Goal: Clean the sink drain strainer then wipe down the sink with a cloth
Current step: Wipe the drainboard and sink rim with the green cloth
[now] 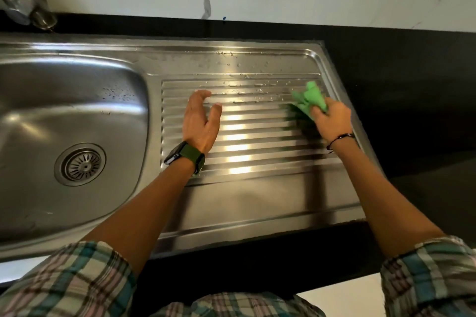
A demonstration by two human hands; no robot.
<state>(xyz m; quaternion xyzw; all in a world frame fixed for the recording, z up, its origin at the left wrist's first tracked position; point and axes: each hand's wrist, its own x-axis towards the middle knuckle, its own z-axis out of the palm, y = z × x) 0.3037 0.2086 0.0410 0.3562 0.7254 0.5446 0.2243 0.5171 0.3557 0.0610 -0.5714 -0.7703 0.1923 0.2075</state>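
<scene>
Wiping the ribbed drainboard (244,136)
Right hand (332,118) clutches a bunched green cloth (307,99) near the drainboard's far right corner; left hand (201,123) open, empty, beside the basin (64,100).

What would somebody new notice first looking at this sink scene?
The bright green cloth stands out first, bunched in the right hand at the far right of the ribbed steel drainboard. Next comes the left hand, open and empty over the drainboard's left part, with a green-strapped watch on its wrist. The drain strainer sits in the basin at the left.
</scene>
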